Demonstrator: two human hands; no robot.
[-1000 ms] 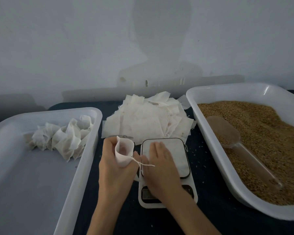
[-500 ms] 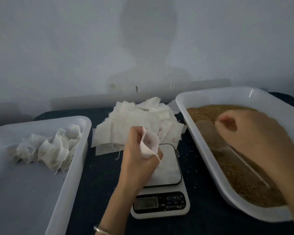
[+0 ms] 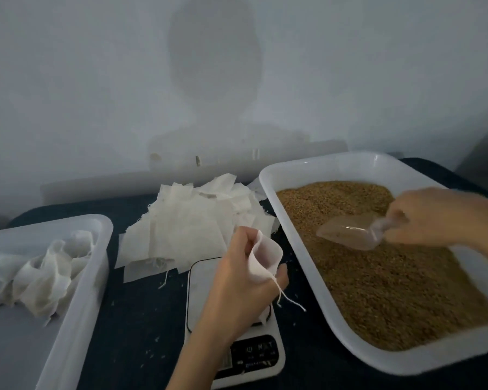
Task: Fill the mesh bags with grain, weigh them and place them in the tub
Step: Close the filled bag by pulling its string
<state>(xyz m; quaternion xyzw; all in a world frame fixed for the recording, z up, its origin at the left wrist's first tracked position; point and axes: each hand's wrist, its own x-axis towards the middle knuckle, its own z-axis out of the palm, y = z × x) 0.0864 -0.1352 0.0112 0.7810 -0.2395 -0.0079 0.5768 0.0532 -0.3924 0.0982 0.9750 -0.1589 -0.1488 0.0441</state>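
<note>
My left hand (image 3: 241,280) grips a small white mesh bag (image 3: 265,257) with its mouth held open above the white kitchen scale (image 3: 237,353); its drawstring dangles to the right. My right hand (image 3: 431,218) holds the handle of a clear plastic scoop (image 3: 350,230), which lies over the brown grain (image 3: 392,285) in the white tub (image 3: 307,170) on the right. A pile of flat empty mesh bags (image 3: 192,223) lies behind the scale. The white tub (image 3: 76,305) on the left contains several filled, bunched bags (image 3: 40,274).
Everything sits on a dark blue cloth (image 3: 141,319) scattered with stray grains. A pale wall (image 3: 237,80) rises directly behind the table. The scale's display is partly hidden by my left forearm.
My right hand left the scale, reached into the grain tub and took hold of the scoop, lifting it. My left hand moved the open bag rightward over the scale.
</note>
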